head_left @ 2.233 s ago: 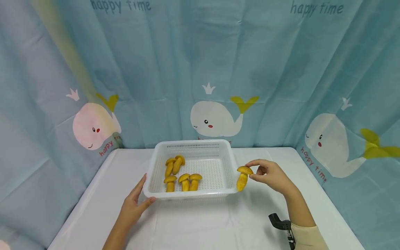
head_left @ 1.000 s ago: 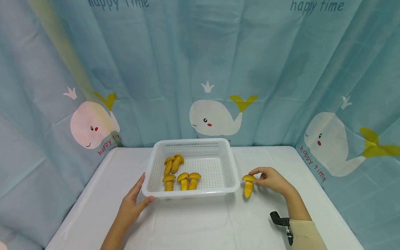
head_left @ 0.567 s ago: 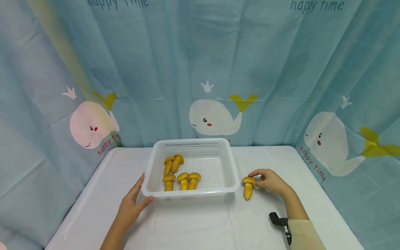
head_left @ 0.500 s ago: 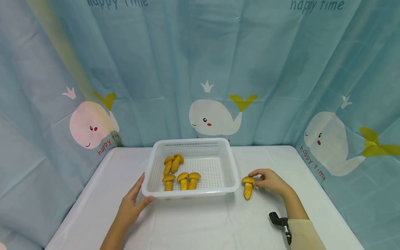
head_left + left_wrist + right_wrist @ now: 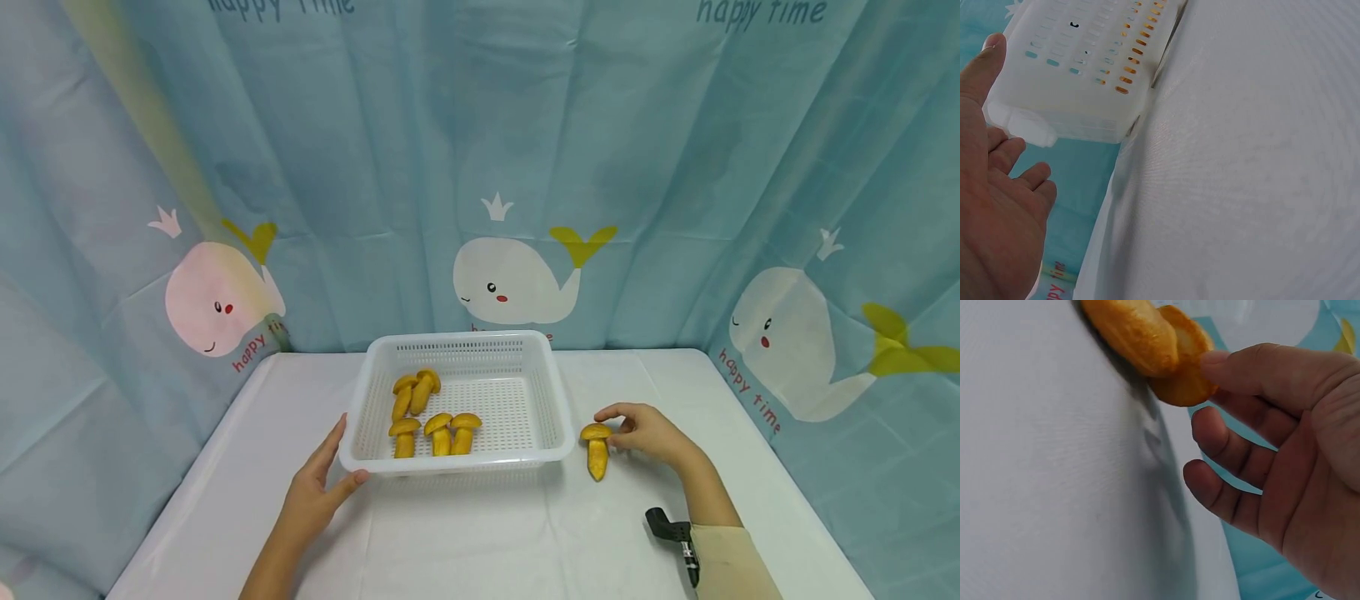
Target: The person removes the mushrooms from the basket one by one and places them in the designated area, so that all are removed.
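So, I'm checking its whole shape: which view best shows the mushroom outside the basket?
The head view: it shows the mushroom full length. The right wrist view is closer, but its top edge crops the stem. The left wrist view doesn't show it.

1. Mushrooms point(image 5: 441, 443) at the basket's 8 o'clock: mustard yellow. Same for the loose mushroom point(image 5: 597, 460) at its 4.
2. Basket point(image 5: 457, 465): plain white, gridded with little holes.
3. Tablecloth point(image 5: 461, 533): white too.
4. Curtain point(image 5: 645, 150) at 12: tealish, white whales point(image 5: 504, 283), olive-yellow tails lol.
5. Sleeve point(image 5: 733, 560) around 4:30: beige.
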The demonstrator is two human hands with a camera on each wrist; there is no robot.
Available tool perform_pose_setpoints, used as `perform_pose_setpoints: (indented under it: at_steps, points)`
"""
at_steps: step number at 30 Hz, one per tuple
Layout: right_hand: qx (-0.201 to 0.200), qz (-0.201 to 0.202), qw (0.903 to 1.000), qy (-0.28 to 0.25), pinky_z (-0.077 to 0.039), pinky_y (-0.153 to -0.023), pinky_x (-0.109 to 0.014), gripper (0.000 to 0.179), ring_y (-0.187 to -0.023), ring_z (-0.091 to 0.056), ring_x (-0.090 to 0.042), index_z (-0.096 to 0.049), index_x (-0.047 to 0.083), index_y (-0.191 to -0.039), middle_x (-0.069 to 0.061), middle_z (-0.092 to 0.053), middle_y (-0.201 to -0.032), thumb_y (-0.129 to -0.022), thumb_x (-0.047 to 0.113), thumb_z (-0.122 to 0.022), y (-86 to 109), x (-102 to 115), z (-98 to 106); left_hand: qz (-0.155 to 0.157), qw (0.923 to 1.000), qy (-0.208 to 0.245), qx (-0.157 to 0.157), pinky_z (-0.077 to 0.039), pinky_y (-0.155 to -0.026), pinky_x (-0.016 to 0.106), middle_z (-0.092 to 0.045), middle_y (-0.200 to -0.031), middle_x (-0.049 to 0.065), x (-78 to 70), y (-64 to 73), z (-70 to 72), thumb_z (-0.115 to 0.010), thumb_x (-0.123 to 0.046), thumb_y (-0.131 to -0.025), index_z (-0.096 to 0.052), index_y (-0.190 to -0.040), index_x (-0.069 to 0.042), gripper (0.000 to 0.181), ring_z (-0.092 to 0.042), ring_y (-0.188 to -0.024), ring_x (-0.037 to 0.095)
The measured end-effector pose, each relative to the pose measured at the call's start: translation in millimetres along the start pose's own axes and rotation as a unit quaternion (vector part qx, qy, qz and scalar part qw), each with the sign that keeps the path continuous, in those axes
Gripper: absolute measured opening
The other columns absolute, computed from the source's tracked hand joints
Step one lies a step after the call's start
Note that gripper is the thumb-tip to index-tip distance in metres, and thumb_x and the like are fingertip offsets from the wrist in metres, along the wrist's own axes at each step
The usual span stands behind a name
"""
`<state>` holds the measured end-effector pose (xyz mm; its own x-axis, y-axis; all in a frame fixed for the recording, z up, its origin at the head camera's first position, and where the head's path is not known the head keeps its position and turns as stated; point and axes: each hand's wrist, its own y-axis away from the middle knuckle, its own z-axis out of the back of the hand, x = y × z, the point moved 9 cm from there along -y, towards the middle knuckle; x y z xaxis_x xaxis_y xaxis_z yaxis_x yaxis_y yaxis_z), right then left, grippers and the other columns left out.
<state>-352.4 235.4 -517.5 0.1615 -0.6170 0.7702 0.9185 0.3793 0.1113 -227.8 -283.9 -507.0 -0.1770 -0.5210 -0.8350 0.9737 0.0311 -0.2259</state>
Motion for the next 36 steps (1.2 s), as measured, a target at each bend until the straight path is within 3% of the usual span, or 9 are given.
perform_pose_setpoints:
  at_steps: [6, 11, 18, 20, 24, 26, 31, 33, 36]
  points:
    - [-0.023, 0.019, 0.9994, 0.015, -0.048, -0.059, -0.027, 0.038, -0.075, -0.057, -0.022, -0.071, 0.012, -0.126, -0.005, -0.064, -0.082, -0.089, 0.014, -0.079, 7.4, 17, 9, 0.001, 1.0, -0.003, 0.001, -0.018, -0.106, -0.003, -0.023, -0.17, -0.002, 0.6, 0.8, 0.1, -0.08, -0.022, -0.091, -0.022, -0.162, -0.042, 0.094, -0.016, -0.149, -0.011]
    - [-0.051, 0.037, 0.9975, 0.032, -0.049, -0.06, -0.027, 0.034, -0.076, -0.057, -0.021, -0.071, 0.022, -0.125, -0.003, -0.064, -0.084, -0.092, 0.015, -0.077, 13.1, 33, 17, -0.012, 0.9999, -0.001, -0.001, -0.019, -0.107, -0.002, -0.024, -0.17, 0.001, -2.5, 1.9, 0.6, -0.079, -0.019, -0.091, -0.023, -0.163, -0.037, 0.093, -0.017, -0.15, -0.007]
    - [-0.1, 0.074, 0.9912, 0.043, -0.05, -0.06, -0.027, 0.033, -0.075, -0.057, -0.02, -0.071, 0.028, -0.124, 0.0, -0.064, -0.085, -0.093, 0.02, -0.078, 22.5, 70, 27, -0.006, 1.0, 0.003, 0.001, -0.019, -0.107, -0.001, -0.024, -0.17, -0.003, -4.8, 0.2, 0.7, -0.08, -0.019, -0.091, -0.023, -0.163, -0.038, 0.093, -0.019, -0.153, 0.001]
    - [-0.112, 0.089, 0.9889, 0.042, -0.05, -0.061, -0.027, 0.033, -0.076, -0.057, -0.02, -0.071, 0.029, -0.124, 0.001, -0.064, -0.086, -0.093, 0.02, -0.078, 23.9, 83, 27, -0.004, 1.0, 0.0, 0.002, -0.022, -0.116, 0.009, -0.023, -0.17, -0.005, -4.4, -0.4, 0.2, -0.08, -0.019, -0.09, -0.023, -0.163, -0.037, 0.094, -0.02, -0.155, 0.009]
    - [-0.122, 0.114, 0.9854, 0.035, -0.053, -0.068, -0.028, 0.033, -0.082, -0.058, -0.021, -0.071, 0.031, -0.123, 0.004, -0.066, -0.092, -0.092, 0.021, -0.079, 21.4, 112, 21, 0.015, 0.9998, -0.012, 0.001, -0.028, -0.124, 0.047, -0.021, -0.169, -0.012, -0.3, -1.1, 1.6, -0.08, -0.023, -0.09, -0.022, -0.163, -0.039, 0.094, -0.021, -0.155, 0.017]
    - [-0.119, 0.125, 0.9845, 0.032, -0.054, -0.072, -0.028, 0.032, -0.084, -0.059, -0.02, -0.072, 0.027, -0.123, 0.006, -0.067, -0.097, -0.093, 0.021, -0.079, 17.8, 125, 17, 0.016, 0.9998, -0.016, -0.001, -0.029, -0.124, 0.044, -0.022, -0.169, -0.01, 1.0, -1.1, 2.7, -0.08, -0.024, -0.09, -0.022, -0.163, -0.039, 0.094, -0.021, -0.154, 0.012]
    - [-0.105, 0.146, 0.9831, 0.033, -0.055, -0.078, -0.031, 0.033, -0.088, -0.06, -0.017, -0.072, 0.021, -0.124, 0.006, -0.07, -0.108, -0.092, 0.019, -0.079, 7.6, 157, 1, 0.002, 0.9999, -0.013, -0.004, -0.019, -0.109, 0.002, -0.023, -0.17, -0.003, 1.4, -1.0, 3.4, -0.079, -0.021, -0.091, -0.022, -0.163, -0.038, 0.093, -0.019, -0.15, -0.004]
    - [-0.1, 0.147, 0.9834, 0.037, -0.055, -0.078, -0.031, 0.033, -0.088, -0.06, -0.016, -0.072, 0.024, -0.124, 0.006, -0.07, -0.109, -0.092, 0.019, -0.079, 3.1, 166, -6, 0.004, 0.9999, -0.01, -0.003, -0.021, -0.115, 0.007, -0.023, -0.17, -0.005, 2.2, -1.3, 2.5, -0.079, -0.021, -0.091, -0.023, -0.163, -0.039, 0.093, -0.019, -0.151, -0.002]
    - [-0.09, 0.147, 0.9843, 0.039, -0.056, -0.076, -0.031, 0.034, -0.088, -0.06, -0.015, -0.072, 0.026, -0.124, 0.008, -0.07, -0.112, -0.092, 0.018, -0.079, -4.9, 177, -18, 0.007, 1.0, -0.005, 0.002, -0.024, -0.125, 0.031, -0.022, -0.17, -0.008, 2.8, -1.9, 1.0, -0.079, -0.02, -0.091, -0.023, -0.163, -0.039, 0.093, -0.019, -0.154, 0.005]
